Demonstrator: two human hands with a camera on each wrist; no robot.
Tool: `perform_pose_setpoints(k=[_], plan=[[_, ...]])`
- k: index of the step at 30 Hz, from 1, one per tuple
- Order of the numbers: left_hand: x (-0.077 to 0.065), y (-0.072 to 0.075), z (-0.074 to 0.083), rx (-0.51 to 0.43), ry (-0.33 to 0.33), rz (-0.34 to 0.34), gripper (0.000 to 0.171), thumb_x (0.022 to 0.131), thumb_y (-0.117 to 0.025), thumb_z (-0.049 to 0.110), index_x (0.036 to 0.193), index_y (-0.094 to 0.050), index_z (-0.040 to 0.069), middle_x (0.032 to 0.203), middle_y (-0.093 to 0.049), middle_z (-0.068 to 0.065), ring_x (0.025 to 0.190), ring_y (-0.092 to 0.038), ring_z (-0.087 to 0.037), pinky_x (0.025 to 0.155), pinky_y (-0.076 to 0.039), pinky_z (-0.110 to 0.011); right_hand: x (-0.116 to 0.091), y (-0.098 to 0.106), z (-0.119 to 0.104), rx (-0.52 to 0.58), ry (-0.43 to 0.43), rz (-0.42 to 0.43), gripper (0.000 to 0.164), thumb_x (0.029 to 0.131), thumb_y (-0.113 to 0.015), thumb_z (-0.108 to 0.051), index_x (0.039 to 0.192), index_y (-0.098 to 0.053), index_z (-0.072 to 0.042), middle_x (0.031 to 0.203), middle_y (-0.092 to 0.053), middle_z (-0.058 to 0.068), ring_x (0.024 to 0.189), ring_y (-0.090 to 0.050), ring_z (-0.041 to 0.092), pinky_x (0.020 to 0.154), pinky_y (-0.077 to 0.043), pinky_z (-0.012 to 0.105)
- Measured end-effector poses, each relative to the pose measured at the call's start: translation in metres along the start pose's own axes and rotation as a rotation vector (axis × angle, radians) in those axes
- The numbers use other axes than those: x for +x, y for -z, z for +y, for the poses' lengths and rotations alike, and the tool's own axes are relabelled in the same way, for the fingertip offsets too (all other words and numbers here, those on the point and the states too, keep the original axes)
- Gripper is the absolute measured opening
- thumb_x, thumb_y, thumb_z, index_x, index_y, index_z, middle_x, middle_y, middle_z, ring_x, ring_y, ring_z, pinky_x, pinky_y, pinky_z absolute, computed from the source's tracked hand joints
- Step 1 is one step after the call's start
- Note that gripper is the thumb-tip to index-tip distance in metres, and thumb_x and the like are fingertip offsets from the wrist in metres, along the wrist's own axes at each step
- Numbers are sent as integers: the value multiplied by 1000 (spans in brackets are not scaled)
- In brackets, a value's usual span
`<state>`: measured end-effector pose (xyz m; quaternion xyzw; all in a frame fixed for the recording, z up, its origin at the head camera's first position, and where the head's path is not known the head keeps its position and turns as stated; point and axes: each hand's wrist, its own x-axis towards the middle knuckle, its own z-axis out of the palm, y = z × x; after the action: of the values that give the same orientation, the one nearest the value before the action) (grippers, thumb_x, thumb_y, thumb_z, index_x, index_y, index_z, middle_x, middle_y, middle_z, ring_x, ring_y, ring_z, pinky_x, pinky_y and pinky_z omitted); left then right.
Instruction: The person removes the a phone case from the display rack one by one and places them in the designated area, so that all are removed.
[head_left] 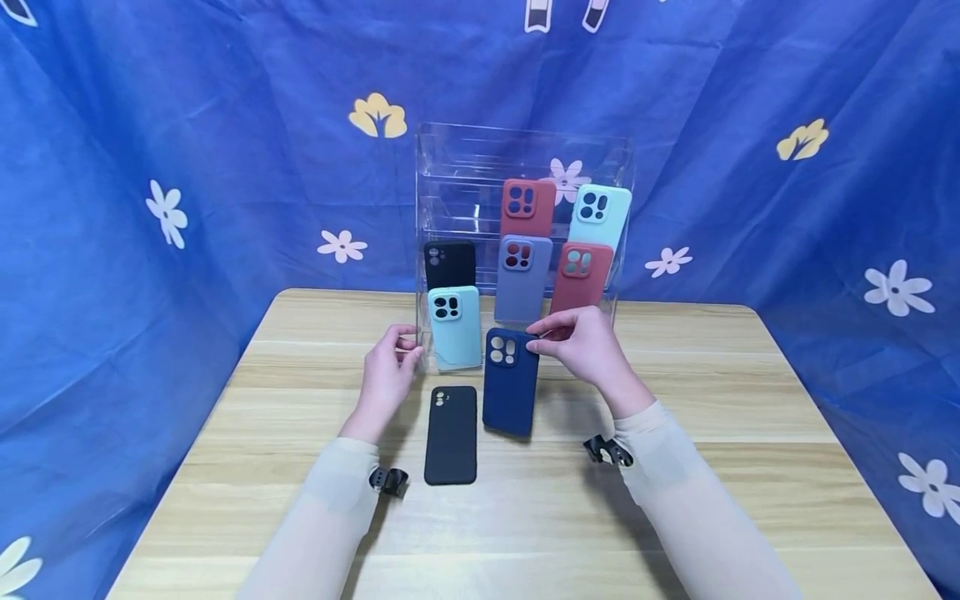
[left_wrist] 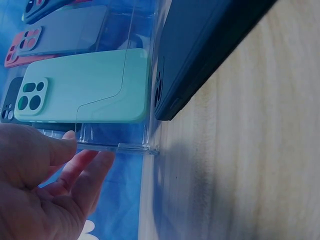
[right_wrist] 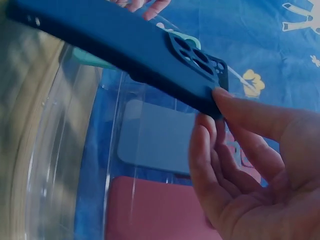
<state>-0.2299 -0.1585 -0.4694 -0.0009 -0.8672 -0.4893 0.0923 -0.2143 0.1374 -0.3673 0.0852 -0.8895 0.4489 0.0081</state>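
Note:
A dark blue phone case point(head_left: 512, 396) is pinched at its upper right corner by my right hand point(head_left: 592, 348), thumb on one face and fingers behind. It hangs upright in front of the clear tiered display stand point(head_left: 457, 150). My left hand point(head_left: 386, 375) holds the stand's lower left side edge between thumb and fingers. Right beside that hand, a mint phone case point(left_wrist: 95, 85) leans in the bottom tier. On the table in front, a black phone case point(head_left: 452, 435) lies flat with its camera cutouts toward the stand.
Higher in the stand are another black case point(head_left: 450, 265), a lavender case point(head_left: 523, 287), a red case point(head_left: 527, 208), a second red case point(head_left: 581, 279) and a pale mint case point(head_left: 600, 218). Behind the wooden table point(head_left: 675, 517) hangs a blue flowered cloth point(head_left: 262, 125).

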Motion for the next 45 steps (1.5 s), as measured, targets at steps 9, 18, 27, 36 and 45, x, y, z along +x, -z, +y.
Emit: perform_pose_setpoints(k=[9, 18, 27, 36, 45], plan=[[-1, 0, 0, 2, -4, 2, 34, 99, -64, 1, 133, -58, 1, 111, -68, -22, 100, -72, -38, 85, -67, -41, 3, -10, 19, -6, -58, -136, 17, 80, -89, -12, 97, -83, -11, 93, -80, 6, 75, -71, 12, 67, -59, 24], [0, -1, -1, -2, -11, 1, 34, 99, -64, 0, 133, -58, 1, 111, -68, -22, 100, -72, -38, 87, -66, -43, 3, -32, 35, -130, -28, -63, 16, 79, -90, -11, 93, -83, -12, 87, -79, 3, 74, -71, 12, 67, -60, 26], [0, 0, 0, 2, -15, 5, 33, 100, -63, 0, 133, -58, 1, 111, -68, -22, 100, -72, -39, 87, -66, -43, -5, -62, 46, -151, -9, -4, 15, 81, -86, -4, 95, -82, -8, 90, -80, 6, 77, -74, 15, 72, -64, 29], [1, -1, 0, 5, -12, 4, 33, 100, -64, 0, 132, -58, 2, 111, -68, -21, 101, -72, -38, 87, -66, -42, -7, -77, 54, -184, -7, 61, 15, 79, -87, -1, 92, -82, -8, 86, -80, 5, 75, -74, 14, 71, -64, 31], [0, -1, -2, -3, -18, 1, 31, 100, -63, 1, 130, -58, 0, 113, -69, -22, 102, -72, -38, 90, -65, -44, -7, -84, 58, -249, 3, 65, 14, 80, -86, -2, 90, -80, -10, 86, -79, 2, 76, -72, 14, 75, -64, 32]])
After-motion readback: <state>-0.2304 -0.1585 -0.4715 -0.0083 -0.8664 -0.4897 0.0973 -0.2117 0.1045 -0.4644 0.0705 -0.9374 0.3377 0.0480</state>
